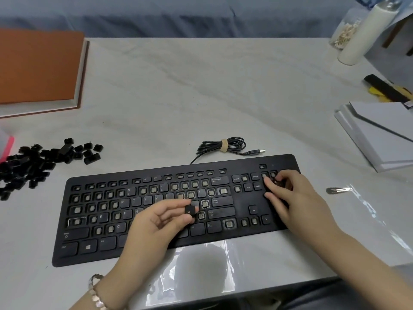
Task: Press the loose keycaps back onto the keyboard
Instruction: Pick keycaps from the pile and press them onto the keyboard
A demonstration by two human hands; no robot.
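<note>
A black keyboard lies on the table in front of me, with many bare key sockets and some keycaps in place. My left hand hovers over its middle and pinches a black keycap marked "O" between thumb and fingers. My right hand lies over the number pad at the right end, its fingers curved down onto the keys there. A pile of loose black keycaps lies on the table to the left of the keyboard.
The keyboard's coiled USB cable lies just behind it. An orange-covered book sits far left. White boxes, a white bottle and a yellow-black tool stand at the right. A small metal clip lies right of the keyboard.
</note>
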